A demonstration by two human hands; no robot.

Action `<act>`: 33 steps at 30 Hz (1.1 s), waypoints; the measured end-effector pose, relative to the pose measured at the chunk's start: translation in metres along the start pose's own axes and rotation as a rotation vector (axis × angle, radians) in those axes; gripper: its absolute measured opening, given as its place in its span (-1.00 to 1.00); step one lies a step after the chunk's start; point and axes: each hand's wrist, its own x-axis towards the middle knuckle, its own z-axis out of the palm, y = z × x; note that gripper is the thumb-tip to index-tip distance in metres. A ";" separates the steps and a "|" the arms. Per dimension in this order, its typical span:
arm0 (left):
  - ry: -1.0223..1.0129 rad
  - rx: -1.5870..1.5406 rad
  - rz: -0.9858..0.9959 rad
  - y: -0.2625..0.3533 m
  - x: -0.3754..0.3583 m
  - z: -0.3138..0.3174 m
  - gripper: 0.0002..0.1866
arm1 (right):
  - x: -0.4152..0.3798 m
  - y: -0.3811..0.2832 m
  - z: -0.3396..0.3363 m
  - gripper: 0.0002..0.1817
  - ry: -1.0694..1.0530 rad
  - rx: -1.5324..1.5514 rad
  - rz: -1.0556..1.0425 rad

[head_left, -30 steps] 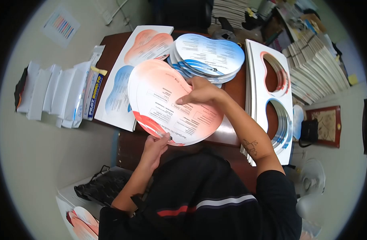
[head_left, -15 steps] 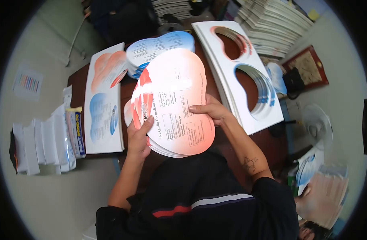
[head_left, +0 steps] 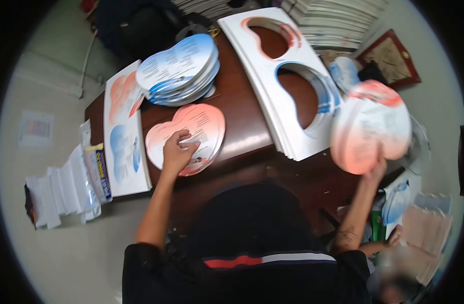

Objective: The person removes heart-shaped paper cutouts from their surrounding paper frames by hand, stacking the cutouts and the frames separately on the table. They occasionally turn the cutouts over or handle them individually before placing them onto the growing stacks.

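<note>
My right hand (head_left: 376, 169) grips a bunch of red-and-white shaped cards (head_left: 371, 126) by its lower edge, out to the right beyond the table; the cards are blurred. On the left half of the table, my left hand (head_left: 178, 152) rests at another red shaped stack (head_left: 204, 126), its fingers curled but apart, with nothing held between them. Behind that stack stands a taller pile of blue-and-white shaped cards (head_left: 178, 63).
A pile of white sheets with cut-out openings (head_left: 270, 96) lies at the right of the table (head_left: 237, 111). Printed sheets (head_left: 123, 172) lie along the left edge. White packages (head_left: 72, 182) stand at far left. Another person's hand (head_left: 394, 236) shows at lower right.
The red cards held in both hands have swung right in my right hand alone. My left hand has let go of them and is over the red stack, now uncovered.
</note>
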 end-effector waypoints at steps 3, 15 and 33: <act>0.146 0.436 0.120 -0.017 -0.015 0.003 -0.21 | 0.007 -0.059 -0.113 -0.53 0.061 0.106 -0.110; 0.082 0.835 0.115 -0.040 -0.049 0.067 0.17 | -0.021 -0.127 -0.270 -0.56 0.987 -0.262 -0.595; 0.106 0.892 0.038 -0.038 -0.064 0.080 0.14 | -0.017 -0.182 -0.315 -0.42 0.995 -0.209 -0.661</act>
